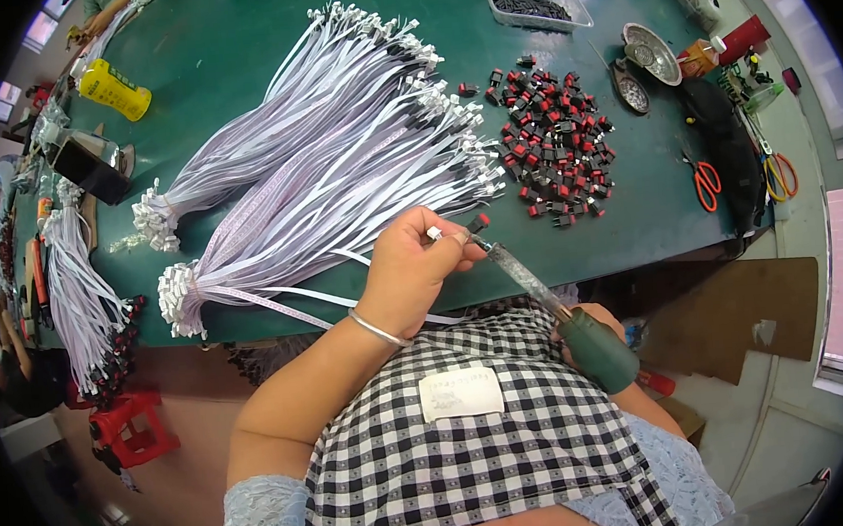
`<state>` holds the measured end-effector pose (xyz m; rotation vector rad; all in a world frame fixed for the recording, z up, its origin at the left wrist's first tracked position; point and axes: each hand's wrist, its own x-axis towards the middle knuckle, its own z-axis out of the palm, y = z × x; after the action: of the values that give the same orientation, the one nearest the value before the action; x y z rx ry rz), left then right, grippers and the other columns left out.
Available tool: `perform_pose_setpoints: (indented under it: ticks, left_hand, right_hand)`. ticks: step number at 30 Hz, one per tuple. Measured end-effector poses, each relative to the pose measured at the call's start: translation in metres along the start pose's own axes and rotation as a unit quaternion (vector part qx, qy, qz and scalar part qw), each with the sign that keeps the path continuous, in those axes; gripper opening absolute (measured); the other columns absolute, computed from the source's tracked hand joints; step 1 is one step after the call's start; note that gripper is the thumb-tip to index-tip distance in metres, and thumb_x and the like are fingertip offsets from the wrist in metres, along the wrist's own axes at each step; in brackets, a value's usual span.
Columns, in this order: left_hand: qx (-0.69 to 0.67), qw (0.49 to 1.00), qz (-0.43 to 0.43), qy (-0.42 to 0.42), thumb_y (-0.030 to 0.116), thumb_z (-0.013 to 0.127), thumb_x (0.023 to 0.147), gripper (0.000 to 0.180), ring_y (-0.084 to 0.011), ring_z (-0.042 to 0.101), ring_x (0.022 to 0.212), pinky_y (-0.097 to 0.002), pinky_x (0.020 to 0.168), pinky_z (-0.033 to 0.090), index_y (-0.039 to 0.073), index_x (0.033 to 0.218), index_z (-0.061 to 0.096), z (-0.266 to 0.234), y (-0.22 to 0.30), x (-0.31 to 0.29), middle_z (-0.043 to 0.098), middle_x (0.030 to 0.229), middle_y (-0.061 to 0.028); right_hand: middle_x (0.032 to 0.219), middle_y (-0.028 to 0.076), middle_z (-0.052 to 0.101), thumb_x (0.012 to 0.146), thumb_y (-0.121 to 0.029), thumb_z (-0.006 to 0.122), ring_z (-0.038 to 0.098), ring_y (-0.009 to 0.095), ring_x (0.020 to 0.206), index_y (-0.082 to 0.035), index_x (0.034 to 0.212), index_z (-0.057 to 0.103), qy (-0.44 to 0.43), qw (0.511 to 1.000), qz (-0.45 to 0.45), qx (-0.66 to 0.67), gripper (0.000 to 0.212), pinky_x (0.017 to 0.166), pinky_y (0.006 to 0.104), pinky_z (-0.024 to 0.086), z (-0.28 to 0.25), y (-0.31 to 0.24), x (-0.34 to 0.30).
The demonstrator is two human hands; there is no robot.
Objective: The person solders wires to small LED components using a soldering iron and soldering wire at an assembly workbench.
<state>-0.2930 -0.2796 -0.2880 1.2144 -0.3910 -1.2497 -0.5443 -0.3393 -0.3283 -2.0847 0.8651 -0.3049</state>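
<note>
While the right hand [601, 317] wraps round the green handle of the soldering iron [535, 288], presumably away from its heat, the left hand [412, 262] pinches tight, apparently steadying a black switch [478, 223] beside the tip; spare switches [555, 141] heap on the table [346, 305] nearby.

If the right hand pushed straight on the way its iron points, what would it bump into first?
The soldering iron leads the right hand, and its tip would likely meet the fingertips of the left hand first. Depth is hard to judge here.
</note>
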Motion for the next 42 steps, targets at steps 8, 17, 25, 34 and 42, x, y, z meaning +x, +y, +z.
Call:
perform_pose_setpoints:
  ticks: [8,17,25,34,42]
  left_hand:
    - [-0.002,1.000,0.015,0.009,0.001,0.052,0.081,0.003,-0.0126,0.055,0.070,-0.0268,0.067,0.047,0.002,0.080,0.049,0.001,0.000,-0.001,0.056,0.078,-0.0067]
    - [0.028,0.999,0.034,0.009,0.001,0.052,0.080,0.003,-0.0123,0.055,0.071,-0.0265,0.067,0.047,0.002,0.081,0.050,0.000,-0.005,0.001,0.056,0.080,-0.0073]
    - [0.032,0.999,0.018,0.003,0.002,0.052,0.080,0.004,-0.0168,0.060,0.077,-0.0268,0.068,0.047,0.002,0.083,0.049,0.000,-0.001,-0.004,0.055,0.084,-0.0080]
    - [0.051,0.996,0.014,-0.077,0.002,0.052,0.083,0.003,-0.0168,0.062,0.079,-0.0217,0.065,0.048,0.001,0.083,0.049,-0.004,0.009,-0.018,0.055,0.087,-0.0082]
    - [0.088,0.988,0.041,-0.120,0.001,0.057,0.078,0.020,-0.0059,0.051,0.070,-0.0167,0.060,0.041,0.003,0.093,0.045,-0.011,0.007,-0.019,0.048,0.079,-0.0007]
  right_hand:
    - [0.076,0.005,0.061,0.070,-0.017,0.062,0.059,0.023,0.071,-0.010,0.076,0.062,0.099,0.990,-0.062,0.075,0.010,0.062,0.0301,0.047,0.020,0.020,-0.005]
    - [0.074,0.006,0.058,0.066,-0.016,0.065,0.059,0.026,0.067,-0.010,0.089,0.059,0.021,0.992,-0.086,-0.092,0.024,0.060,0.0328,0.047,0.012,0.025,-0.008]
    - [0.096,0.013,0.060,0.078,-0.014,0.063,0.060,0.020,0.086,0.001,0.099,0.053,0.102,0.896,0.039,0.430,0.028,0.076,0.0312,0.048,0.006,-0.004,0.001]
    - [0.096,0.008,0.058,0.075,-0.005,0.062,0.056,0.019,0.090,-0.002,0.101,0.056,0.097,0.946,-0.086,0.297,0.027,0.078,0.0299,0.045,0.017,-0.066,0.083]
    - [0.088,0.006,0.060,0.070,-0.002,0.064,0.053,0.023,0.086,-0.005,0.092,0.059,0.086,0.969,-0.123,0.199,0.023,0.076,0.0343,0.042,0.021,-0.078,0.092]
